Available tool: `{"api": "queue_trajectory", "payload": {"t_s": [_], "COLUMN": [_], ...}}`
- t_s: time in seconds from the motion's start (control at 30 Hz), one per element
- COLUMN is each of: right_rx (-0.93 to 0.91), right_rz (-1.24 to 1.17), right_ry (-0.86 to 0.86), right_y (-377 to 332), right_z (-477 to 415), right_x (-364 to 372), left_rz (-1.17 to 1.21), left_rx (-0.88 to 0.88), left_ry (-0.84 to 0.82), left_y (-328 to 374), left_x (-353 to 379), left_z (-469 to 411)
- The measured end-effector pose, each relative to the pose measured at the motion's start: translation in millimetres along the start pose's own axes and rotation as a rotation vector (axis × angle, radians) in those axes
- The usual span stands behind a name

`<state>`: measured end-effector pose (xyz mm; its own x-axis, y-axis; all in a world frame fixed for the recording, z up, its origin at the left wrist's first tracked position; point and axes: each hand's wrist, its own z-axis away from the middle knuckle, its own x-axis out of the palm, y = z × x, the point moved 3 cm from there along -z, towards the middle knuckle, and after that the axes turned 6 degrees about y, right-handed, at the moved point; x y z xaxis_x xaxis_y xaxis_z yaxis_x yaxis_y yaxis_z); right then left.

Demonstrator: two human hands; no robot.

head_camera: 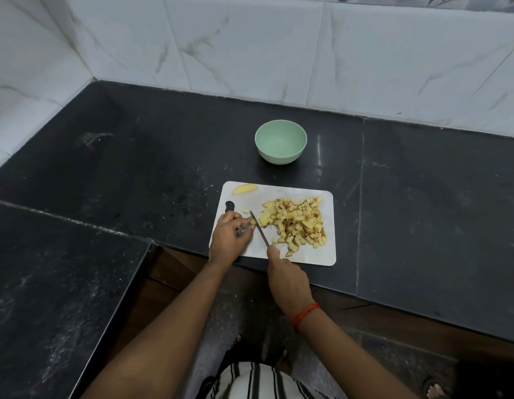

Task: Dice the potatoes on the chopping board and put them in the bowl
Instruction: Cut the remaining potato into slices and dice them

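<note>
diced potatoes (296, 226) heap on the chopping board's (316, 256) right half, a wedge (244, 188) at its far left corner, the bowl (281, 141) just beyond it. right hand (287, 280) grips the knife (258, 228); left hand (231, 234) rests on the board's left, too blurred to tell its grip.

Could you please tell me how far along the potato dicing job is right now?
Most is diced: a pile of potato cubes lies on the chopping board. In hand: the right hand grips the knife, blade down by the pile, with the left hand beside it, fingers blurred. To do: one potato wedge at the board's far corner is uncut, and the green bowl is empty.
</note>
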<state>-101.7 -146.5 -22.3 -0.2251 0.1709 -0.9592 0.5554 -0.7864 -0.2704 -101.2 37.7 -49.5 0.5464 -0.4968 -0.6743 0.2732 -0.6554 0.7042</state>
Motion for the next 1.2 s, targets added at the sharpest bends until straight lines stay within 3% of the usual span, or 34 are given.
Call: {"api": "queue_trajectory", "payload": {"t_s": [0.17, 0.33, 0.5, 0.67, 0.8, 0.9, 1.2], "right_rx": [0.006, -0.049, 0.040, 0.186, 0.182, 0.187, 0.189], "right_rz": [0.002, -0.380, -0.603, -0.801, -0.817, -0.819, -0.797], "right_ry": [0.055, 0.363, 0.542, 0.568, 0.558, 0.552, 0.540], "right_y": [20, 48, 88, 98, 101, 102, 102], "right_z": [18, 12, -9, -11, -15, -14, -16], "right_x": [-5, -28, -30, -28, -25, -23, -22], "left_rz": [0.009, -0.017, -0.067, 0.008, 0.024, 0.002, 0.036], "left_rx": [-0.005, -0.029, -0.016, -0.038, -0.137, -0.214, -0.143], "left_ry": [-0.008, -0.029, -0.119, -0.060, 0.098, 0.022, -0.086], "left_y": [3, 5, 21, 26, 22, 18, 49], "left_x": [-2, 1, 14, 11, -7, -5, 38], "left_z": [0, -6, -13, -3, -13, -28, -28]}}
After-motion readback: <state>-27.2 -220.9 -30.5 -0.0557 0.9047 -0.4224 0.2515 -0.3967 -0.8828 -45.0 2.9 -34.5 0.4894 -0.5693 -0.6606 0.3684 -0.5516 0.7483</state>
